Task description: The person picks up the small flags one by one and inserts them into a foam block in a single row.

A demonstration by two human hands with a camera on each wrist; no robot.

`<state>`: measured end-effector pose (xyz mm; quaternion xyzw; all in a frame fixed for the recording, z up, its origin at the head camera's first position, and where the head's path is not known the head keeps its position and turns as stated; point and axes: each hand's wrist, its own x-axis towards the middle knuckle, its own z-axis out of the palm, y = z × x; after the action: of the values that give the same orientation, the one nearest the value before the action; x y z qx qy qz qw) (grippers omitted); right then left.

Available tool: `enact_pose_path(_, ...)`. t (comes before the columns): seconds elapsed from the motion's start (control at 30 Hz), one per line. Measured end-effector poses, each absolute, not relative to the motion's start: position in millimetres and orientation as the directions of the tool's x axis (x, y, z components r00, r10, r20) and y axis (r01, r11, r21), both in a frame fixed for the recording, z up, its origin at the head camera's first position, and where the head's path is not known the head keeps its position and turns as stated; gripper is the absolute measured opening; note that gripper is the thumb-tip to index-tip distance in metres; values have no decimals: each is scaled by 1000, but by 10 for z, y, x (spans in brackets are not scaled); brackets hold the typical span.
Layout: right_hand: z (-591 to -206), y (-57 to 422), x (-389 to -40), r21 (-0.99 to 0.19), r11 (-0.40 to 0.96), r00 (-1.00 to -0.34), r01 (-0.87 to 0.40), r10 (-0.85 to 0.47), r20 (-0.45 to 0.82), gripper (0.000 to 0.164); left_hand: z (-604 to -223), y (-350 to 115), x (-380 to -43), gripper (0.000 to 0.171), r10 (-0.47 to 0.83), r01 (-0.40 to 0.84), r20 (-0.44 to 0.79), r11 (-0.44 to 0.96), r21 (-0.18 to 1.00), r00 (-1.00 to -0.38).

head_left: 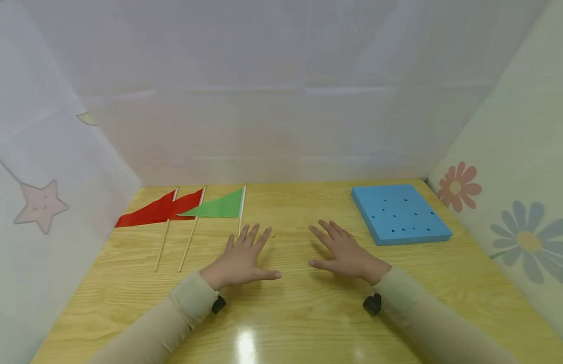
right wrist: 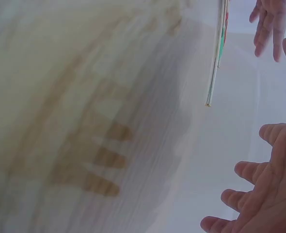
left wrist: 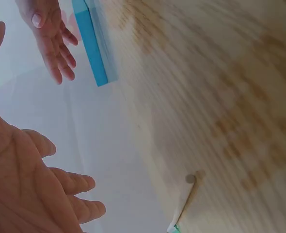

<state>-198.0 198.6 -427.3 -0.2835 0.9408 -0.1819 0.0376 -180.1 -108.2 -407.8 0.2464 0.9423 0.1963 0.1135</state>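
My left hand [head_left: 239,262] hovers over the wooden table with its fingers spread, holding nothing. Nearest to it lies a green pennant flag [head_left: 224,205], whose stick runs down behind my fingers. Left of that are two red pennant flags, one farther left [head_left: 149,210] and one [head_left: 187,203] partly under the green one's tip. My right hand [head_left: 347,254], also spread and holding nothing, is above the table to the left of a blue board [head_left: 402,215] with several small holes. In the left wrist view, a stick end [left wrist: 190,179] lies below the palm.
The wooden table [head_left: 290,313] is bounded by a pale cloth wall [head_left: 281,126] at the back and by side walls. The left wall carries a pink star [head_left: 41,206]; the right has printed flowers [head_left: 529,241]. A black wrist strap piece [head_left: 372,304] shows beneath the right sleeve.
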Motion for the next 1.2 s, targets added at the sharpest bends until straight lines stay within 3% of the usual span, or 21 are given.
enact_pose_path(0.4, -4253, 2115, -2016, -430, 760, -859, -488, -505, 83, 85, -4180, -1259, -1803, 107, 474, 346, -112, 765, 543, -873)
enact_pose_path(1.2, -4153, 2665, -2077, -618, 734, -952, -282, -296, 82, 76, -4209, -1427, -1947, 95, 341, 191, -66, 663, 724, -938)
